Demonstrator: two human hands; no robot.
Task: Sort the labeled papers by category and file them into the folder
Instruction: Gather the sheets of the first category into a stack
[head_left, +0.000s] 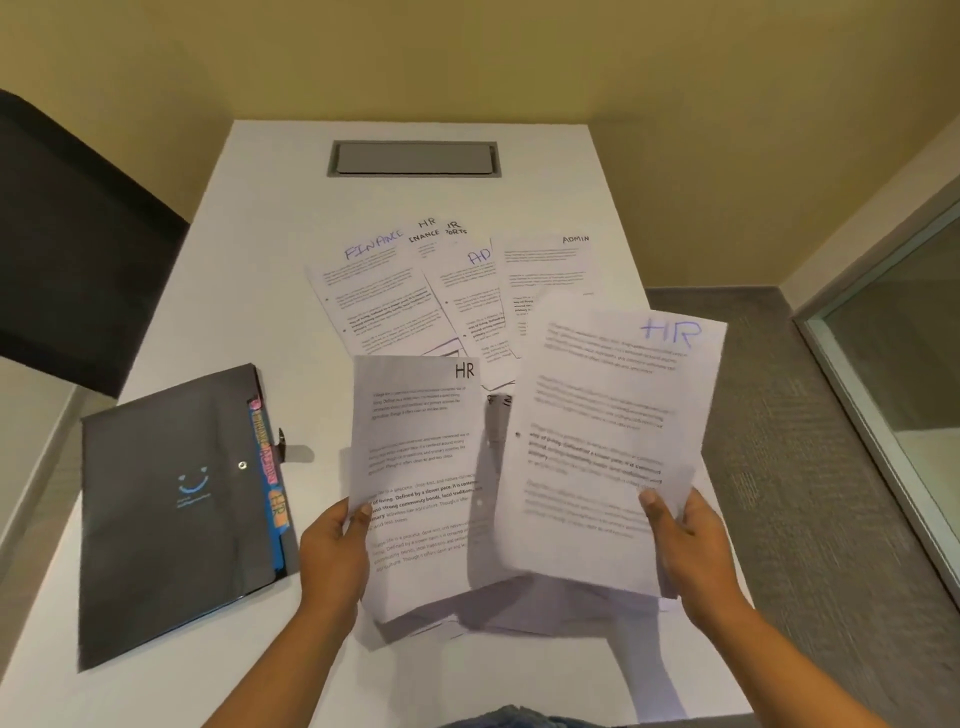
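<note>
My left hand (335, 558) pinches the lower left edge of a printed sheet marked HR in black (415, 467), held above the white table (249, 249). My right hand (685, 545) grips the lower right of another sheet marked HR in blue (608, 441), lifted and slightly blurred. Farther back, several sheets lie fanned on the table, labelled FINANCE (374, 291), HR, and ADMIN (550, 270). A dark folder (171, 509) with a smiley print lies at the left, coloured tabs along its right edge.
A grey cable hatch (414, 158) is set into the far end of the table. A dark chair back (78, 249) stands at the left. Grey carpet and a glass partition (893, 374) lie to the right of the table's edge.
</note>
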